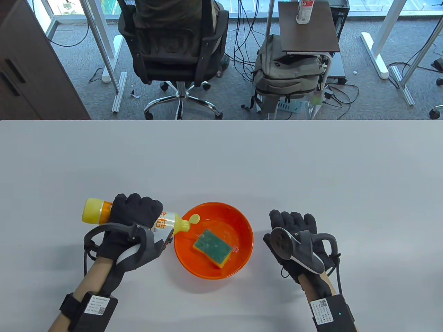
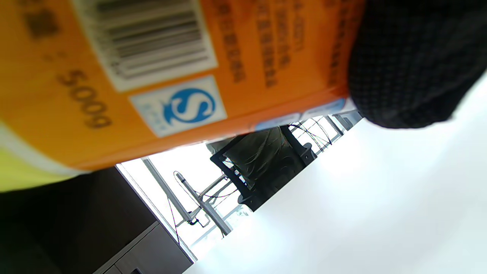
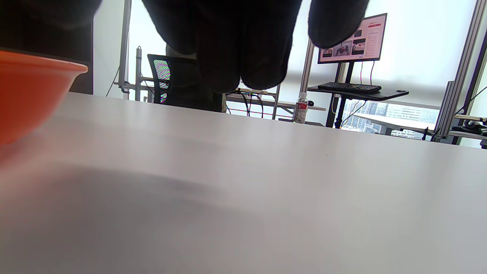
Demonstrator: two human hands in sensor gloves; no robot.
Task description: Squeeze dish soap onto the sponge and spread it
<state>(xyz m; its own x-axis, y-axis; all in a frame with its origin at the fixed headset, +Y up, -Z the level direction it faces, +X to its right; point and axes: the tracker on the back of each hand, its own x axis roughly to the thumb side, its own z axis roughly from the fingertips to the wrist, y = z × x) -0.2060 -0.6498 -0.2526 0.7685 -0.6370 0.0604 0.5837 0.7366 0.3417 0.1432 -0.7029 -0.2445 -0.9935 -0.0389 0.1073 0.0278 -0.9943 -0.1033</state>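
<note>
A sponge [image 1: 213,247], green scouring side up over a yellow body, lies in an orange bowl [image 1: 238,221] on the white table. My left hand [image 1: 136,211] grips a yellow dish soap bottle [image 1: 95,210] tipped on its side, its open flip cap [image 1: 194,218] over the bowl's left rim. In the left wrist view the bottle's orange label [image 2: 159,76] fills the top and a gloved finger [image 2: 411,64] wraps it. My right hand [image 1: 294,226] rests flat on the table right of the bowl, empty, fingers [image 3: 243,42] spread; the bowl's side [image 3: 30,99] shows at left.
The table's far edge [image 1: 221,120] runs across the table view's middle. Beyond it stand an office chair [image 1: 173,52], a backpack [image 1: 287,74] and a small side table [image 1: 308,27]. Bare tabletop lies around the bowl.
</note>
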